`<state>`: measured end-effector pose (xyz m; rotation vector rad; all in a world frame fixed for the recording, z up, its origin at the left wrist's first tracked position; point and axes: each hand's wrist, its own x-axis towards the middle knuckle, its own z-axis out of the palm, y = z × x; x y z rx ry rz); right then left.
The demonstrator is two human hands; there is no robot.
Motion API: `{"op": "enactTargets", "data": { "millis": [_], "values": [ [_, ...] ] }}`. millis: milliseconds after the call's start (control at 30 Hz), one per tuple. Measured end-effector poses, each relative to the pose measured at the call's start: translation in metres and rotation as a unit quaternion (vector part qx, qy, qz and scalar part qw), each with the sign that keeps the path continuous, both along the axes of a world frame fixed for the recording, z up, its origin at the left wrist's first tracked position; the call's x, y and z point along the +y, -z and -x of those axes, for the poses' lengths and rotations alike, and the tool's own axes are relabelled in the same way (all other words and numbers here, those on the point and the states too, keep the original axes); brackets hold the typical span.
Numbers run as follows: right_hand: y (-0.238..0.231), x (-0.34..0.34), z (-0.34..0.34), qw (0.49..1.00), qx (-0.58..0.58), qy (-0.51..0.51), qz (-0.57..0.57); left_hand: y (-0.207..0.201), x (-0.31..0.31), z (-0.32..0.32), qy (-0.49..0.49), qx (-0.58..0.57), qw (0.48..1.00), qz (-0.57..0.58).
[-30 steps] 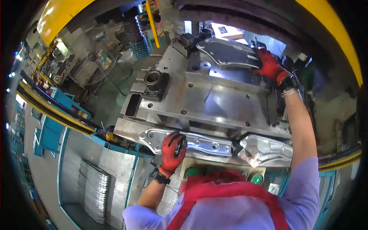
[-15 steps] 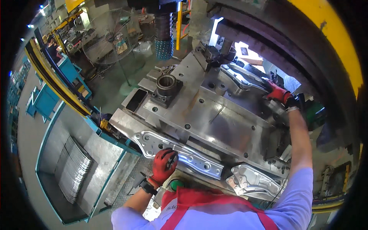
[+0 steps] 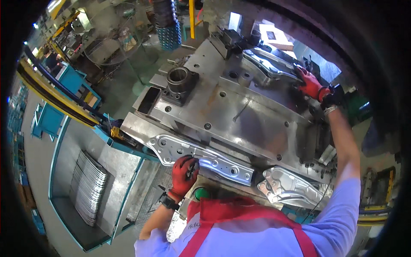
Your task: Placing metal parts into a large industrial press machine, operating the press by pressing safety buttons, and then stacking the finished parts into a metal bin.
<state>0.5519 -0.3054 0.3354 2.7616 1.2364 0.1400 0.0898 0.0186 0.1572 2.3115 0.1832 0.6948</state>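
Note:
My right hand [image 3: 311,84], in a red glove, reaches far right, its fingers closed at the right end of a shiny stamped metal part [image 3: 270,62] on the raised block of the die. Near the front edge, my left hand [image 3: 185,174], also gloved in red, is curled beside the near edge of a long stamped metal panel [image 3: 214,166] with holes. Whether these curled fingers hold anything is hidden. Right of that panel lies another stamped metal piece [image 3: 287,186] with rounded lobes.
The steel die plate [image 3: 252,122] carries a round bushing [image 3: 178,77] at its left. A teal-edged metal bin [image 3: 122,171] on the left holds a row of stacked metal parts [image 3: 88,188]. A green button [image 3: 200,193] sits near my waist. Beyond are a ribbed post [image 3: 168,32] and a fan [image 3: 109,51].
The whole view has shifted, so the die and parts sit slightly higher in the picture. Both hands keep nearly the same places beside their parts.

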Motion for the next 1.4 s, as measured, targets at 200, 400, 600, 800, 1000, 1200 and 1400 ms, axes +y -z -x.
{"op": "enactTargets", "data": {
  "millis": [200,400,600,800,1000,1200,1400],
  "values": [
    [-0.007,0.008,0.012,1.000,0.004,-0.016,0.004,-0.003,0.000,-0.004,-0.004,-0.015,1.000,0.001],
    [-0.016,0.000,-0.004,0.996,0.053,-0.054,-0.045,-0.013,0.002,-0.009,-0.010,-0.022,1.000,0.004],
    [-0.025,0.022,0.026,0.999,-0.035,-0.019,-0.005,-0.015,0.007,-0.006,-0.028,0.002,1.000,0.007],
    [-0.003,-0.002,-0.021,0.990,0.043,-0.112,-0.073,-0.016,0.005,-0.008,-0.014,-0.017,1.000,0.001],
    [-0.002,-0.008,-0.009,0.996,0.044,-0.059,-0.054,-0.005,0.010,0.008,-0.032,0.005,0.999,-0.011],
    [-0.015,0.003,0.008,0.997,-0.058,-0.036,0.045,-0.006,0.009,-0.001,-0.040,0.007,0.999,0.015],
    [-0.012,0.003,-0.010,0.992,0.109,-0.032,-0.050,-0.007,0.005,-0.015,-0.002,0.012,1.000,0.000]
  ]
}}
